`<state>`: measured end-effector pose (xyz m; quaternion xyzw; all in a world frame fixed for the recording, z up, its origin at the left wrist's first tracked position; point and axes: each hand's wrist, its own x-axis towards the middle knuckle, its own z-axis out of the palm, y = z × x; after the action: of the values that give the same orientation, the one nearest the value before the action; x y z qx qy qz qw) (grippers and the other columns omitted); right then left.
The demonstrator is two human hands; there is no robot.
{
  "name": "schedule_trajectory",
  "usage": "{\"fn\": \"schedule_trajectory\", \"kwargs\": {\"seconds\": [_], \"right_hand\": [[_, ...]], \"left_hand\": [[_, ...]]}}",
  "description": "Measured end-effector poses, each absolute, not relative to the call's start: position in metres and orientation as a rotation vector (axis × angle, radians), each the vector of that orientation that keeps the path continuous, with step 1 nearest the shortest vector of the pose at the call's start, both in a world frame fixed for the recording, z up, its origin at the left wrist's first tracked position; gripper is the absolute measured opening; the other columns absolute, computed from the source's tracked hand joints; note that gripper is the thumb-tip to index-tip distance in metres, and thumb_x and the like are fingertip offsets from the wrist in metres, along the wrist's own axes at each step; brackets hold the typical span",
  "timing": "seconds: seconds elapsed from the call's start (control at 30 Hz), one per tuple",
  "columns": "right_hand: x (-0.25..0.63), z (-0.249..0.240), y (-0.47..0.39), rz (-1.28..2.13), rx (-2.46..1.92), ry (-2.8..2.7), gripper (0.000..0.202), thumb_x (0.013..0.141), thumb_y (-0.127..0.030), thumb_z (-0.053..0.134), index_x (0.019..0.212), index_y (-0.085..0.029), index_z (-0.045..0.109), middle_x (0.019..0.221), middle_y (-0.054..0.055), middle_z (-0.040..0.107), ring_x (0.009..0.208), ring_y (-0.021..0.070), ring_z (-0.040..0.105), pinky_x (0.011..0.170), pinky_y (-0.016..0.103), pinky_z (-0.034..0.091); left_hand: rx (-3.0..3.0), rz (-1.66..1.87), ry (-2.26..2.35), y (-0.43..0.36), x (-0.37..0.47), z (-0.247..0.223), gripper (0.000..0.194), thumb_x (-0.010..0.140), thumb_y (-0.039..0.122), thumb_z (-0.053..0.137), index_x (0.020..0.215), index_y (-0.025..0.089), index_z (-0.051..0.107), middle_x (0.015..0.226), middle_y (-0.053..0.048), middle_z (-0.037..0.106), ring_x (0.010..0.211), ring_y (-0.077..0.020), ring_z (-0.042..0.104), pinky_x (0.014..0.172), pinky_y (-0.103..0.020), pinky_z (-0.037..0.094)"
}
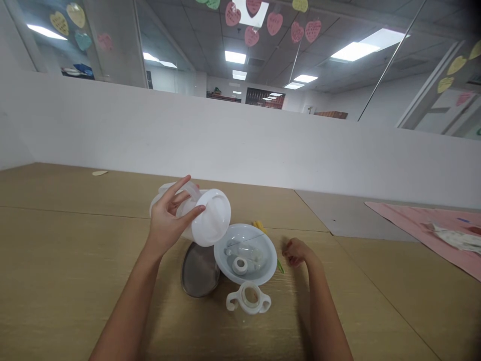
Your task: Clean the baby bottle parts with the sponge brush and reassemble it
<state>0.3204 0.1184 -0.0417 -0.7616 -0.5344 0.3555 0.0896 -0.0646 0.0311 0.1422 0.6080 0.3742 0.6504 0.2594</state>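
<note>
My left hand [169, 220] grips a translucent white plastic jug [211, 218], tilted on its side with its round white lid toward me. Under it stands a pale blue-white bowl [271, 250] of clear liquid, with a white ring-shaped part [239, 265] and other clear pieces inside. Just right of the bowl, my right hand [296, 251] hovers with curled fingers, apart from the rim; whatever the fingers may hold is hidden. A white two-handled bottle collar [251, 298] lies in front of the bowl.
Left of the bowl lies a grey oval lid or dish [200, 271]. Yellow pieces [259, 226] and a green piece [280, 266] show behind and beside the bowl. A pink cloth [421, 220] covers the far right. A white wall [240, 145] bounds the table's back.
</note>
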Motion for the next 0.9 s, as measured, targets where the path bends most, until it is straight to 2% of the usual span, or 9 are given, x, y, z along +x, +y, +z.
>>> {"fn": "schedule_trajectory", "kwargs": {"seconds": [0.4, 0.9], "right_hand": [[0.3229, -0.0432, 0.1186, 1.093, -2.249, -1.565, 0.011, 0.063, -0.005, 0.061, 0.059, -0.013, 0.053, 0.041, 0.0, 0.053, 0.042, 0.0157, 0.059, 0.042, 0.02, 0.046], [0.3242, -0.0439, 0.1197, 1.104, -2.244, -1.583, 0.013, 0.064, -0.005, 0.059, 0.057, -0.013, 0.051, 0.04, 0.001, 0.054, 0.043, 0.0173, 0.06, 0.042, 0.022, 0.048]], "left_hand": [[1.65, 1.76, 0.976, 0.0301, -0.0638, 0.1416, 0.077, 0.059, 0.032, 0.079, 0.129, 0.02, 0.048, 0.114, -0.012, 0.065, 0.111, -0.0276, 0.058, 0.098, -0.044, 0.046], [1.703, 1.8, 0.969, 0.0324, -0.0636, 0.1393, 0.072, 0.06, 0.028, 0.079, 0.126, 0.02, 0.051, 0.113, -0.011, 0.065, 0.111, -0.0284, 0.058, 0.101, -0.047, 0.043]]}}
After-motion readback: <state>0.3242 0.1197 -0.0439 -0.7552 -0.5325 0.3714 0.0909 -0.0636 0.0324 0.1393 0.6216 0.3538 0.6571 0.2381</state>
